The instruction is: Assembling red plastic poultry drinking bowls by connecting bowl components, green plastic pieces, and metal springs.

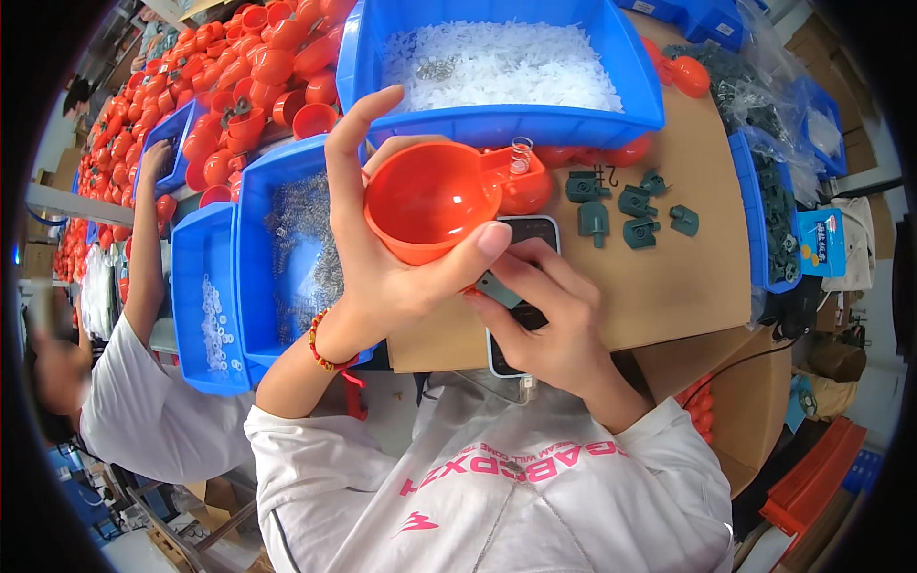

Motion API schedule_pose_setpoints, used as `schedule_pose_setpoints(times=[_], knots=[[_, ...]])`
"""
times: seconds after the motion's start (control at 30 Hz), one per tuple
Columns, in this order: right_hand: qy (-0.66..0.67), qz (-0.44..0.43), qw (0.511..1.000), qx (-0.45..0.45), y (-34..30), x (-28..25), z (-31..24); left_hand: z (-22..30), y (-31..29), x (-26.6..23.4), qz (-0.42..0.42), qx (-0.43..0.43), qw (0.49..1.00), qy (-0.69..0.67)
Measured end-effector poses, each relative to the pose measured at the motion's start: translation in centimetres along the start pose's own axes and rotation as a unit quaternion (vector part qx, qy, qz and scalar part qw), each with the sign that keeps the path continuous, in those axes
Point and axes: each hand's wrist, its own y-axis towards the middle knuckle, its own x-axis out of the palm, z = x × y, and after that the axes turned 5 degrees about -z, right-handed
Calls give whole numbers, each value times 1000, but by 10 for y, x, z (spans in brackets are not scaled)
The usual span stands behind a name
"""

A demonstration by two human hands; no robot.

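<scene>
My left hand (382,277) is wrapped round an orange-red plastic cup (420,196), its hollow side facing up, index finger raised off the rim. A small metal coil spring (521,156) stands upright on the cup's short neck. Just below the cup, my right hand (552,310) is closed in a pinch near my left thumb; what its fingertips hold is mostly hidden, with a greenish edge showing there. Under the hands lies a phone (535,229), partly covered. Several dark green plastic pieces (593,220) lie on the cardboard to the right.
A blue bin (516,122) of white plastic bits stands ahead. Left are blue bins of springs (306,239) and white rings (215,325), beyond them heaped orange-red cups (272,67). A bin of green parts (778,220) stands right. A co-worker's arm (145,248) reaches in at left.
</scene>
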Motion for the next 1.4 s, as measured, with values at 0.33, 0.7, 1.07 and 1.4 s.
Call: schedule_pose_setpoints(times=[0.33, 0.7, 1.07, 1.4], knots=[[-149, -2, 984, -99, 4, 0, 7, 0, 1, 1, 23, -66, 996, -49], [-233, -41, 968, -87, 3, -6, 3, -3, 1, 3, 2, -144, 988, -48], [-265, -94, 956, -81, 6, -9, 7, -5, 1, 4, 11, -149, 988, -32], [-384, -10, 908, 164, -9, -59, 49, -8, 2, -1, -11, -49, 998, 38]])
